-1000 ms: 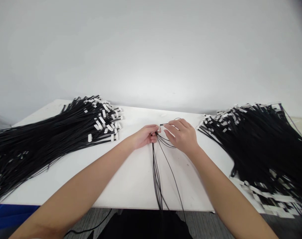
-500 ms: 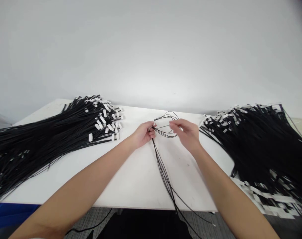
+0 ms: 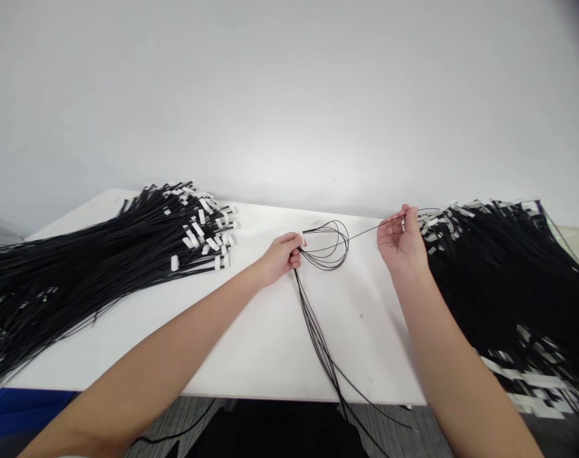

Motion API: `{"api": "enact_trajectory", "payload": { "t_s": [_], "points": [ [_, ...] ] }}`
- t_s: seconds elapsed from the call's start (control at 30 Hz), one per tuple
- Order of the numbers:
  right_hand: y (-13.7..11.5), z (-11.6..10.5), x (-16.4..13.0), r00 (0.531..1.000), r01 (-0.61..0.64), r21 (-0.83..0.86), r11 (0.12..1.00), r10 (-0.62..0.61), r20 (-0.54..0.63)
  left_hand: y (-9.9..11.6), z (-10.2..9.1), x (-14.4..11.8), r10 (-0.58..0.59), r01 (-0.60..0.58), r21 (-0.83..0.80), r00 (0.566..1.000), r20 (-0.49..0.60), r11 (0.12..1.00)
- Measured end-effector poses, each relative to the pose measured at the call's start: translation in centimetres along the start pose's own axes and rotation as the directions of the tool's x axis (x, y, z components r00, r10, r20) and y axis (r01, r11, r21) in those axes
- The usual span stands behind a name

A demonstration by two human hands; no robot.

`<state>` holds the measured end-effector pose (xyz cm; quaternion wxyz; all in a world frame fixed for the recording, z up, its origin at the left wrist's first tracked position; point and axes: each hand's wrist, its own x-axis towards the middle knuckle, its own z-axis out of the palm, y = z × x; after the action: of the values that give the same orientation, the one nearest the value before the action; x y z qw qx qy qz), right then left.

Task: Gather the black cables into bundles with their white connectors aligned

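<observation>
My left hand (image 3: 282,256) pinches a small bunch of thin black wires (image 3: 318,324) at the middle of the white table (image 3: 251,343). The bunch loops just right of that hand and trails down over the table's front edge. My right hand (image 3: 401,242) holds one thin black wire (image 3: 360,234) pinched between thumb and fingers, stretched taut from the loop toward the right pile. It sits at the left edge of the right pile of black wires (image 3: 503,280).
A big pile of black wires with white tags (image 3: 103,261) covers the table's left side. The right pile has white tags at both ends. A plain white wall stands behind. Grey floor and a dark shape lie below the front edge.
My right hand has moved right and slightly up, away from the left hand, drawing one wire out to the right pile's edge. The left hand stayed put. The loop has widened.
</observation>
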<state>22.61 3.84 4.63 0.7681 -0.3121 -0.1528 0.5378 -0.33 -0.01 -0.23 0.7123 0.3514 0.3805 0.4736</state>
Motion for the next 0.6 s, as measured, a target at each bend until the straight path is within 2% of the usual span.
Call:
{"api": "enact_trajectory", "payload": {
  "t_s": [0.07,0.17,0.23,0.3,0.37,0.43,0.5,0.6],
  "points": [
    [-0.2,0.5,-0.8,0.996,-0.061,-0.017,0.998,0.062,0.072,0.0,0.0,0.0,0.016,-0.016,0.016,1.000,0.002,1.000],
    [-0.4,1.2,-2.5,0.961,-0.114,-0.203,0.972,0.160,0.227,0.0,0.1,-0.1,0.039,-0.039,0.030,0.999,0.012,0.999],
    [-0.2,1.4,-3.6,0.914,-0.089,-0.412,0.907,0.239,0.329,0.0,0.1,-0.1,0.048,-0.048,0.034,0.999,0.018,0.998],
    [0.2,1.5,-4.4,0.859,-0.018,-0.619,0.785,0.329,0.392,0.0,0.1,-0.2,0.053,-0.053,0.033,0.998,0.019,0.998],
    [0.7,1.4,-5.0,0.818,0.057,-0.768,0.638,0.411,0.402,0.0,0.1,-0.2,0.056,-0.057,0.028,0.998,0.013,0.998],
    [1.2,1.3,-5.2,0.805,0.113,-0.850,0.514,0.454,0.382,0.0,0.2,-0.1,0.059,-0.059,0.026,0.998,0.007,0.998],
    [1.5,1.2,-5.2,0.808,0.147,-0.885,0.442,0.462,0.365,0.0,0.2,-0.1,0.063,-0.063,0.029,0.998,0.007,0.998],
    [1.7,1.0,-5.1,0.812,0.172,-0.902,0.396,0.461,0.357,0.1,0.2,-0.2,0.068,-0.068,0.033,0.998,0.015,0.997]
  ]
}}
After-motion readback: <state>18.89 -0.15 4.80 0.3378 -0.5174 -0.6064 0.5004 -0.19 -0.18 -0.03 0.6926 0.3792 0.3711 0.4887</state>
